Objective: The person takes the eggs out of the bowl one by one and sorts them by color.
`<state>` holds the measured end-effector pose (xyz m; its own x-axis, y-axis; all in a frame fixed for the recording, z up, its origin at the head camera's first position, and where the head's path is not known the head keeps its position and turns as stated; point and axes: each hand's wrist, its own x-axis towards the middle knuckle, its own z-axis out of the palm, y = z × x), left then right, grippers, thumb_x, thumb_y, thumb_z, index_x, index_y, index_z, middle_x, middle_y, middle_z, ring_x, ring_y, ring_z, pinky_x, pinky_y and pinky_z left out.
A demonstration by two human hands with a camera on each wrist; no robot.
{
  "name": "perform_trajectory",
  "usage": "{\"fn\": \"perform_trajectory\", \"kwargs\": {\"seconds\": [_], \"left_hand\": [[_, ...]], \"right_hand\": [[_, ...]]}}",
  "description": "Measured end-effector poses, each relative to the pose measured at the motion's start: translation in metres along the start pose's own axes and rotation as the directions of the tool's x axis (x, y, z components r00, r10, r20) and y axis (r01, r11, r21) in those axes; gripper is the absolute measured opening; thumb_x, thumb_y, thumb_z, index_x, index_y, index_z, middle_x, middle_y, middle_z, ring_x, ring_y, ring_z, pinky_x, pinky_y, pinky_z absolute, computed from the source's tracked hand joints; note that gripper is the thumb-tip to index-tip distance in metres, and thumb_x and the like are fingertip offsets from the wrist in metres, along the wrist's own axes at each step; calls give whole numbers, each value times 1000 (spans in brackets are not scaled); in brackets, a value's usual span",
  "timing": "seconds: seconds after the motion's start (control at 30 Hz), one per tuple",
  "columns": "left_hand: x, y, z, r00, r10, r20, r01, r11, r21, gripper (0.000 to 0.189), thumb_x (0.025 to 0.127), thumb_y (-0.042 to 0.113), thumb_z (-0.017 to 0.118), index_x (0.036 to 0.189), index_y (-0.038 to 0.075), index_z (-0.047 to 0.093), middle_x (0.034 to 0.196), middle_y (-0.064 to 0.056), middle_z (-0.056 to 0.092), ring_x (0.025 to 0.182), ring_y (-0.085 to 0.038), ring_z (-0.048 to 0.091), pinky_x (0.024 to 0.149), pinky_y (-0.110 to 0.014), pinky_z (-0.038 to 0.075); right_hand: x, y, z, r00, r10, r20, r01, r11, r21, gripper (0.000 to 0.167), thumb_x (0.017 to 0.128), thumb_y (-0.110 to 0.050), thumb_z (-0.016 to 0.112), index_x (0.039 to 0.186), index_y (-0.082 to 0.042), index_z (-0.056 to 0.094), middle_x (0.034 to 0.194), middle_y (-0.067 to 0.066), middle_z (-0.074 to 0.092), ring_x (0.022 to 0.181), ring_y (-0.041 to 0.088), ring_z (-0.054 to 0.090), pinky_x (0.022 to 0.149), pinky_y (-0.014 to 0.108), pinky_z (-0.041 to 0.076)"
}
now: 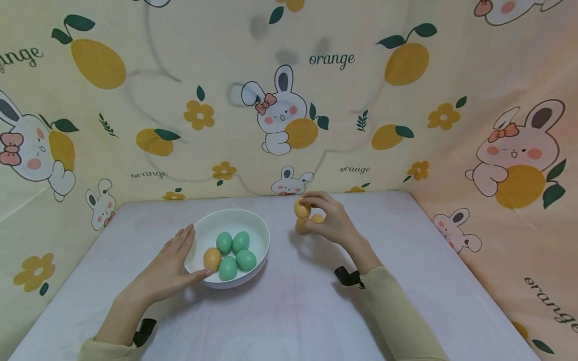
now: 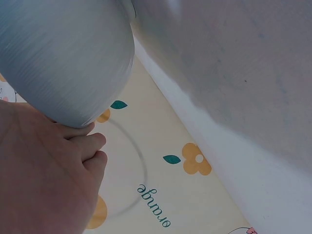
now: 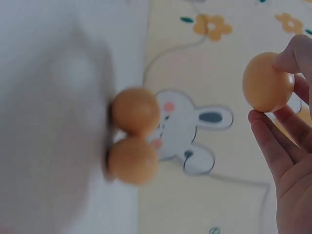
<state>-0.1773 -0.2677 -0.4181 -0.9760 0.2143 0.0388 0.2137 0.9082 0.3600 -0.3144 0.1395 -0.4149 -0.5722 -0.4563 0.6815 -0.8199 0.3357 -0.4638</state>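
Note:
A white bowl (image 1: 263,240) stands left of centre on the table. Several green eggs (image 1: 246,259) and one orange-brown egg (image 1: 212,258) lie inside it. My left hand (image 1: 167,265) rests against the bowl's left side, fingers along its outer wall and thumb at the near rim; the left wrist view shows fingertips at the bowl wall (image 2: 73,53). My right hand (image 1: 331,218) pinches an orange-brown egg (image 3: 267,83) between thumb and fingers, raised above the table. Below it, two more orange-brown eggs (image 3: 135,112) sit side by side, partly hidden by the hand in the head view.
The table (image 1: 280,316) has a pale cover. Its back edge meets a cream cloth backdrop (image 1: 203,60) printed with rabbits and oranges, which also rises along both sides. The bowl stands left of the two loose eggs, with a stretch of tabletop between them.

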Motion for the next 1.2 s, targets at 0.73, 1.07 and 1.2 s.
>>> {"fn": "perform_trajectory", "kwargs": {"seconds": [0.73, 1.07, 1.2], "left_hand": [[0, -1, 0, 1000, 8, -6, -8, 1000, -7, 118, 90, 72, 63, 162, -8, 16, 172, -25, 10, 157, -48, 12, 125, -66, 15], [1, -1, -3, 1000, 6, 0, -6, 1000, -13, 117, 89, 71, 65, 163, -7, 15, 172, -23, 9, 157, -47, 11, 126, -64, 15], [1, -2, -2, 1000, -1, 6, 1, 1000, -13, 119, 88, 72, 65, 163, -6, 15, 172, -24, 9, 157, -47, 11, 126, -64, 15]], "right_hand": [[-36, 55, -53, 964, 266, 9, -263, 958, -116, 47, 80, 10, 78, 125, 0, 70, 132, 14, 63, 118, 32, 64, 100, 42, 57], [-42, 67, -48, 899, 415, 139, -403, 909, -108, 45, 85, 5, 78, 129, 1, 68, 138, 18, 61, 124, 39, 61, 107, 50, 53], [-43, 68, -44, 854, 484, 191, -464, 875, -140, 46, 86, 0, 78, 131, -3, 68, 141, 15, 60, 127, 39, 60, 110, 51, 50]]}}
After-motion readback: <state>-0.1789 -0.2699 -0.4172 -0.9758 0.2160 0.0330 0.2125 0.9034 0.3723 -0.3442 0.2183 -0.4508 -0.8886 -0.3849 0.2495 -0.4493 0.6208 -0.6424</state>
